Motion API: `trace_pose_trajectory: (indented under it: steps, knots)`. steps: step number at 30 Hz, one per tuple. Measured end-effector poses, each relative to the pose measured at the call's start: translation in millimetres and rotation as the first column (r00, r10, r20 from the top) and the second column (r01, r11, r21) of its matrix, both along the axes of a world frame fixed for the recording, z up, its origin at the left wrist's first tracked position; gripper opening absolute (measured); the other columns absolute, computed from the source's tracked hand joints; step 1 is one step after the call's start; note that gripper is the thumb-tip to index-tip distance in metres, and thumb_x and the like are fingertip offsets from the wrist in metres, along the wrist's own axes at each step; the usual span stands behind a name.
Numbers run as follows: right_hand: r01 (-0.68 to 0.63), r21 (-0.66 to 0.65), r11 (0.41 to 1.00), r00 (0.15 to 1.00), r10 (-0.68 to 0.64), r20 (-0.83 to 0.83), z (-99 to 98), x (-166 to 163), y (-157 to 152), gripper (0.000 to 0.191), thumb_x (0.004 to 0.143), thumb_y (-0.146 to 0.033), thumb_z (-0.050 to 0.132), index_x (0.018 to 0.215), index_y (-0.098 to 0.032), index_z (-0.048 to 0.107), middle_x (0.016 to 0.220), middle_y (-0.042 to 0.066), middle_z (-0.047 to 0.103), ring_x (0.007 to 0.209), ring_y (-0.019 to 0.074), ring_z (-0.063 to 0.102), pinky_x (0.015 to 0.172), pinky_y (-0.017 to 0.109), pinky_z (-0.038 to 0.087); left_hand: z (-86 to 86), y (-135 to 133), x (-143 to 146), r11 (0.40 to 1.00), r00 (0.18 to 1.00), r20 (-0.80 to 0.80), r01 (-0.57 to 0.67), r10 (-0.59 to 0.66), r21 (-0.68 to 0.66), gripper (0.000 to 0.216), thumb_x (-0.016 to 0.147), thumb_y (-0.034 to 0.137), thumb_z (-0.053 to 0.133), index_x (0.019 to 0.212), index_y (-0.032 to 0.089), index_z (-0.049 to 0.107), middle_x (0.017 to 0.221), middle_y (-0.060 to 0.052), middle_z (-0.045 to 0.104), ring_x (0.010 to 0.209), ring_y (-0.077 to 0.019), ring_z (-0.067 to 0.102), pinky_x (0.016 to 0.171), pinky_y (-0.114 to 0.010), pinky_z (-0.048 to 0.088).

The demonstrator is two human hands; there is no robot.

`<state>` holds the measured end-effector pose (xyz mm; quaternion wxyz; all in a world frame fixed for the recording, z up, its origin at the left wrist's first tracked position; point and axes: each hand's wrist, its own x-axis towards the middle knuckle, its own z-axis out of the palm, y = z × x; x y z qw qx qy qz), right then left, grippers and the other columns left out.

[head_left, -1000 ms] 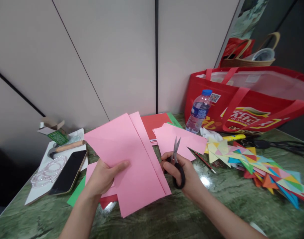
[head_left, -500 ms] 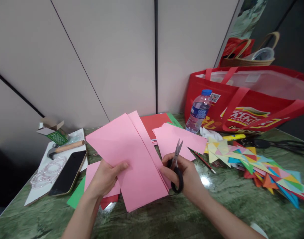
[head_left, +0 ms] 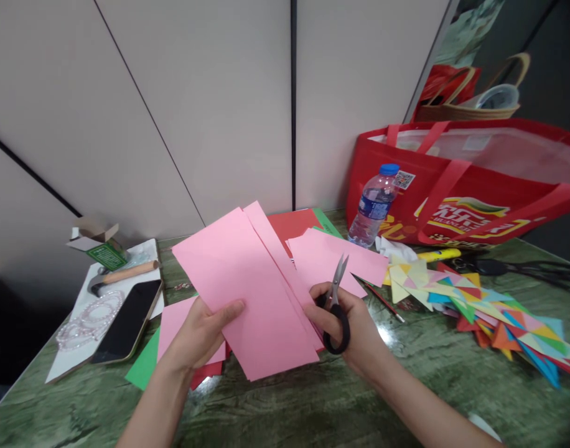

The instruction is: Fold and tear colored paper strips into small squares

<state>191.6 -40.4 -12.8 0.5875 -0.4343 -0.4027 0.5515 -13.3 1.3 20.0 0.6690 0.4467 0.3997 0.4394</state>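
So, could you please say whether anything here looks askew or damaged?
Nothing looks spilled or damaged, but the pink sheets in the left hand sit askew, their edges not lined up, and the green box at left has its flaps open.

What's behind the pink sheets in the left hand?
Beyond the sheets, red paper shows upper right, pink paper lower left; how far both run underneath, and anything else directly behind, is covered.

Plain pink on the sheets [head_left: 261, 305] at seven o'clock, silver blades and black handles on the scissors [head_left: 335, 294] at five! Green marbling streaks the bench [head_left: 275, 414]. Three o'clock: red bag [head_left: 483, 186], white-and-yellow print. Four o'clock: patchwork paper strip [head_left: 493, 311], blue, orange, yellow, green!
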Motion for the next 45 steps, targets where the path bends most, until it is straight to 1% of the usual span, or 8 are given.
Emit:
trace_pose_trajectory:
  steps: [8, 15, 19, 23, 26, 28, 36, 45]
  knots:
    - [0.006, -0.06, 0.998, 0.996, -0.012, -0.088, 3.0, -1.0, -1.6, 0.03, 0.059, -0.035, 0.074, 0.075, -0.018, 0.055, 0.054, -0.007, 0.044, 0.044, 0.0056, 0.035, 0.041, 0.019, 0.024, -1.0, -0.5, -1.5, 1.0, 0.998, 0.066, -0.006, 0.008, -0.028, 0.052, 0.063, 0.019, 0.073, 0.112, 0.015, 0.056, 0.093, -0.011, 0.069, 0.079, -0.0242, 0.066, 0.068, -0.032, 0.055]
    - [0.001, -0.05, 0.999, 0.997, -0.004, -0.075, 8.4, 0.5, -2.7, 0.027, 0.058, -0.035, 0.072, 0.071, -0.019, 0.055, 0.053, -0.006, 0.045, 0.043, 0.0062, 0.035, 0.039, 0.019, 0.025, -7.2, 4.4, 4.6, 0.998, 0.995, 0.086, 0.055, -0.052, -0.035, 0.035, 0.062, 0.016, 0.074, 0.095, 0.013, 0.063, 0.088, -0.01, 0.071, 0.077, -0.023, 0.067, 0.071, -0.032, 0.055]
    - [0.138, 0.089, 0.986, 0.982, -0.148, 0.116, 7.0, 1.0, -1.1, 0.018, 0.063, -0.029, 0.069, 0.071, -0.02, 0.056, 0.058, -0.005, 0.05, 0.048, 0.0082, 0.043, 0.044, 0.02, 0.034, -8.6, 5.6, 10.9, 0.998, 0.994, 0.102, 0.041, -0.035, -0.055, 0.032, 0.062, 0.016, 0.073, 0.092, 0.013, 0.062, 0.09, -0.011, 0.071, 0.079, -0.0239, 0.067, 0.071, -0.034, 0.055]
    - [0.287, 0.334, 0.898, 0.862, -0.394, 0.319, 4.2, 1.7, -4.0, 0.01, 0.07, -0.02, 0.064, 0.077, -0.021, 0.057, 0.071, 0.0, 0.063, 0.061, 0.0141, 0.057, 0.057, 0.027, 0.046, -8.7, 6.6, 12.6, 0.998, 0.993, 0.107, -0.033, 0.039, -0.054, 0.032, 0.062, 0.015, 0.073, 0.092, 0.013, 0.062, 0.09, -0.01, 0.071, 0.078, -0.0229, 0.067, 0.072, -0.034, 0.055]
    - [0.385, 0.555, 0.737, 0.771, -0.588, 0.246, 4.6, 3.9, -9.8, 0.02, 0.07, -0.012, 0.063, 0.084, -0.023, 0.055, 0.088, 0.004, 0.066, 0.083, 0.02, 0.062, 0.078, 0.038, 0.046, -9.3, 6.9, 12.4, 0.997, 0.991, 0.117, -0.054, 0.06, -0.053, 0.034, 0.062, 0.015, 0.073, 0.094, 0.013, 0.061, 0.09, -0.01, 0.071, 0.078, -0.0223, 0.067, 0.072, -0.034, 0.055]
    - [0.371, 0.631, 0.681, 0.762, -0.611, 0.212, 6.6, 5.6, -13.9, 0.024, 0.067, -0.008, 0.065, 0.083, -0.024, 0.056, 0.083, 0.001, 0.067, 0.084, 0.0205, 0.062, 0.084, 0.041, 0.044, -9.8, 6.6, 12.4, 0.997, 0.991, 0.12, -0.058, 0.064, -0.056, 0.034, 0.062, 0.015, 0.073, 0.094, 0.013, 0.061, 0.09, -0.01, 0.07, 0.077, -0.0223, 0.067, 0.071, -0.034, 0.055]
    - [0.169, 0.385, 0.908, 0.853, -0.33, 0.405, 15.7, 5.9, -15.7, 0.006, 0.068, -0.02, 0.067, 0.072, -0.021, 0.063, 0.069, 0.002, 0.066, 0.065, 0.0169, 0.06, 0.058, 0.028, 0.048, -9.7, 6.9, 12.1, 0.997, 0.994, 0.093, -0.054, 0.06, -0.061, 0.035, 0.062, 0.018, 0.074, 0.095, 0.014, 0.061, 0.088, -0.01, 0.071, 0.071, -0.0206, 0.067, 0.065, -0.03, 0.055]
    - [0.119, 0.236, 0.965, 0.921, -0.196, 0.336, 23.8, 5.4, -12.8, 0.009, 0.065, -0.02, 0.068, 0.069, -0.02, 0.06, 0.065, 0.0, 0.064, 0.059, 0.0129, 0.057, 0.055, 0.024, 0.047, -11.2, 7.9, 11.5, 0.997, 0.993, 0.108, -0.049, 0.055, -0.062, 0.032, 0.064, 0.017, 0.072, 0.094, 0.014, 0.061, 0.09, -0.009, 0.071, 0.075, -0.0209, 0.067, 0.068, -0.031, 0.054]
